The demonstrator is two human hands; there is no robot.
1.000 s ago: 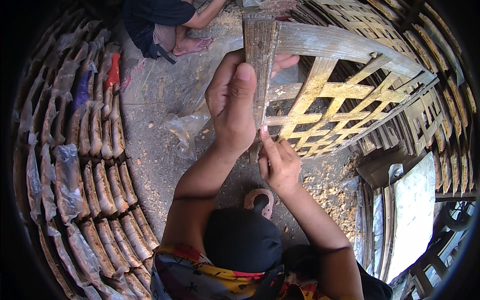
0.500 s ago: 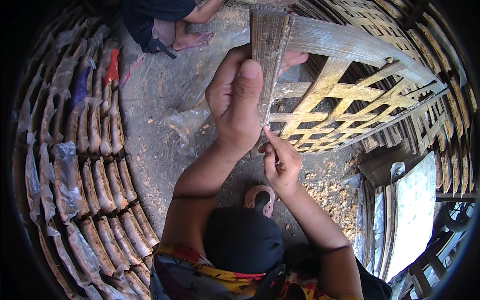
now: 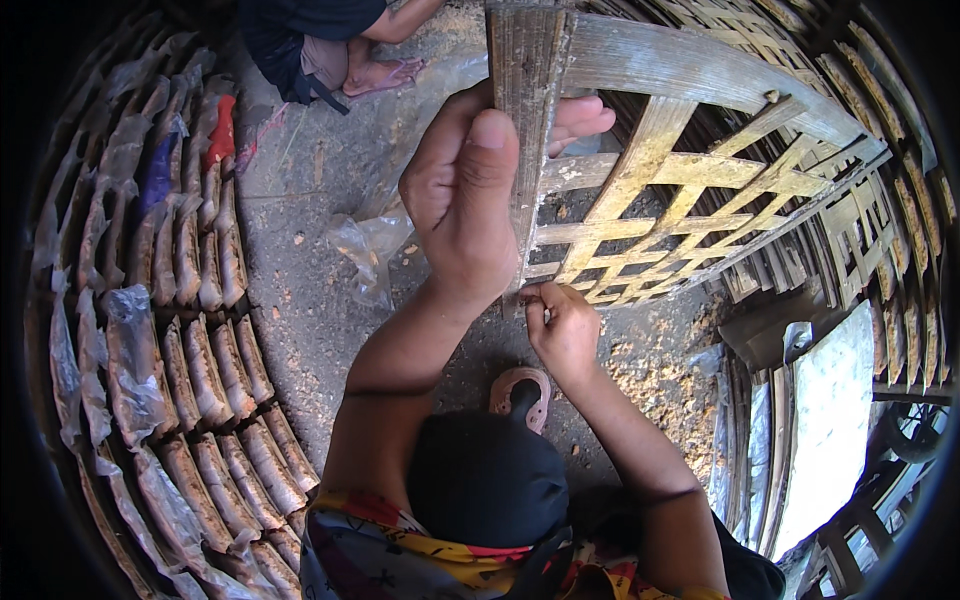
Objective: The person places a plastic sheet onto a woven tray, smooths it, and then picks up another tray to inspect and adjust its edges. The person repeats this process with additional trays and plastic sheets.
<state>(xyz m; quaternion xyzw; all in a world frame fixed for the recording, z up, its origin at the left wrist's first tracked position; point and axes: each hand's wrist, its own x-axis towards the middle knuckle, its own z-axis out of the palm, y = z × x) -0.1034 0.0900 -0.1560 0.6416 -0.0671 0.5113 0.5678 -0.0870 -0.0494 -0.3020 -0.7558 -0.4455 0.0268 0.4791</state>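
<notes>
A woven bamboo lattice frame [image 3: 690, 60] is held up on its edge, with a flat grey border and yellowish crossed slats. My left hand [image 3: 465, 205] grips its near side bar, thumb on the outer face and fingertips showing behind it. At the lower end of that same bar is my right hand [image 3: 566, 338], its fingers curled and pinched together against the corner. What lies between those fingertips is hidden.
Stacked racks with brownish slabs and plastic film [image 3: 130, 340] curve along the left. More lattice frames [image 3: 855, 235] lean at the right beside a pale sheet [image 3: 825, 430]. Another person [image 3: 310, 40] sits at the back left. Crumbs [image 3: 655, 390] litter the floor near a sandal [image 3: 520, 385].
The right hand has slid down slightly to the bar's lower end, its extended index finger now curled in. The left hand and frame have shifted slightly left, the frame's top edge rising.
</notes>
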